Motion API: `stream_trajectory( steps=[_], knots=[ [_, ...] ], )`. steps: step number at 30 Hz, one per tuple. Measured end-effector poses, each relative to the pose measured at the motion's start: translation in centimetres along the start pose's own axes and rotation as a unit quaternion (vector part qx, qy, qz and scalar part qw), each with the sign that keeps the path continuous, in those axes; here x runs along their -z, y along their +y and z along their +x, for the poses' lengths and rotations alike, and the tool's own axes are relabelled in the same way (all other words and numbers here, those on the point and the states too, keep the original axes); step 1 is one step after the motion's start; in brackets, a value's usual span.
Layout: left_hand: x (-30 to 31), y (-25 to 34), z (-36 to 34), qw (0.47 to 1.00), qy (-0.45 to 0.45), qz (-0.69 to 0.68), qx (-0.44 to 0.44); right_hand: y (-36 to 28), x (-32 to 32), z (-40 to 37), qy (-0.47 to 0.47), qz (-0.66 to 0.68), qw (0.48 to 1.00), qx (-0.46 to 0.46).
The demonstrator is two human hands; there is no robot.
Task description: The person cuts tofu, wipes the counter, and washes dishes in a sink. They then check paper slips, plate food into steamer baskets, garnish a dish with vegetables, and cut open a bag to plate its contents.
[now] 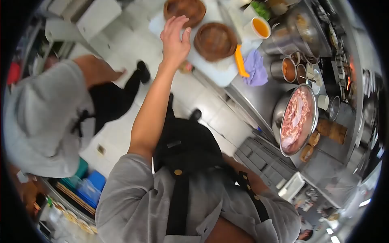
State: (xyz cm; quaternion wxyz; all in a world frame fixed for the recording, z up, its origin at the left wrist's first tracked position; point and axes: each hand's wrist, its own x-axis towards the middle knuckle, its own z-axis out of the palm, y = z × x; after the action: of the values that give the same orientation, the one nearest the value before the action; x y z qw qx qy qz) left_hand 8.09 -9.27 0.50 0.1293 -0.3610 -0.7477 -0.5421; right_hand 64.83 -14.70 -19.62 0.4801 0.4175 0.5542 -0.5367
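My left hand stretches forward with its fingers extended and the thumb apart. Its fingertips overlap the near rim of a round brown bowl at the top of the view. A second brown bowl sits to the right of the hand, on a white cutting board. An orange-handled tool lies beside that bowl, its far end hidden. Along my right side the other arm hangs down, its hand hidden behind my body.
A purple cloth lies by the orange handle. Further right stands a steel bowl of raw sliced meat. A tub of orange liquid is near the steel pots. Another person stands close on the left.
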Motion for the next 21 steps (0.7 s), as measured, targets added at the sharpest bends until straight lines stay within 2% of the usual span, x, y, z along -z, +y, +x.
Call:
stream_trajectory(
  steps=[1,2,3,4,5,6,7,8,9,11,12,13,14,15,16,17,18,20,21],
  knots=[
    [0.8,0.4,-4.7,0.999,0.001,0.003,0.037,-4.3,2.9,-3.2,-0.095,-0.098,0.99,0.03],
    [1.6,0.7,-8.8,0.988,-0.022,-0.047,0.146,0.6,2.1,1.0,-0.014,0.187,0.96,0.207],
    [2.2,1.0,-13.2,0.961,-0.04,-0.098,0.257,-0.4,3.5,1.0,0.093,0.156,0.977,0.112],
    [2.2,-0.1,-19.5,0.941,-0.119,-0.026,0.316,5.0,6.5,4.9,0.085,-0.213,0.948,0.221],
    [2.0,-1.9,-26.8,0.909,-0.199,0.041,0.364,2.5,9.1,3.6,0.124,-0.153,0.975,0.106],
    [2.5,-2.3,-33.7,0.824,-0.341,0.124,0.435,-3.4,10.5,1.2,0.266,0.182,0.937,0.134],
    [3.6,-1.8,-38.4,0.718,-0.458,0.157,0.499,-7.3,12.8,0.9,0.258,0.525,0.797,0.15],
    [4.4,-1.1,-42.3,0.62,-0.515,0.157,0.571,-4.5,17.8,4.5,0.22,0.465,0.826,0.233],
    [4.0,-0.7,-45.0,0.548,-0.54,0.188,0.61,-4.6,21.3,6.3,0.28,0.517,0.787,0.189],
    [1.7,-2.4,-46.0,0.504,-0.564,0.198,0.623,-6.1,25.9,9.3,0.484,0.576,0.646,0.13],
    [0.0,-3.2,-46.7,0.535,-0.571,0.198,0.59,-5.8,28.3,10.7,0.487,0.567,0.652,0.128],
    [-1.5,-3.9,-47.5,0.567,-0.577,0.201,0.553,-4.9,30.6,12.4,0.501,0.58,0.631,0.118],
    [-3.0,-4.2,-48.8,0.658,-0.543,0.145,0.501,-4.4,32.2,13.9,0.511,0.596,0.61,0.109],
    [-5.0,-4.6,-49.9,0.74,-0.483,0.055,0.465,-4.1,33.1,14.9,0.51,0.593,0.613,0.111],
    [-8.0,-4.6,-52.3,0.813,-0.402,0.02,0.421,-3.8,34.0,15.5,0.483,0.605,0.614,0.153],
    [-9.7,-3.5,-50.4,0.826,-0.384,-0.024,0.412,-3.5,34.7,16.1,0.454,0.616,0.615,0.192],
    [-11.2,-2.4,-48.2,0.79,-0.413,-0.095,0.443,-3.4,35.2,16.5,0.453,0.617,0.615,0.191],
    [-15.8,-0.8,-47.5,0.822,-0.356,-0.188,0.404,-3.4,35.7,16.8,0.466,0.627,0.614,0.109],
    [-17.1,0.2,-45.5,0.809,-0.371,-0.214,0.403,-3.8,35.6,16.5,0.467,0.629,0.612,0.11]
  ],
)
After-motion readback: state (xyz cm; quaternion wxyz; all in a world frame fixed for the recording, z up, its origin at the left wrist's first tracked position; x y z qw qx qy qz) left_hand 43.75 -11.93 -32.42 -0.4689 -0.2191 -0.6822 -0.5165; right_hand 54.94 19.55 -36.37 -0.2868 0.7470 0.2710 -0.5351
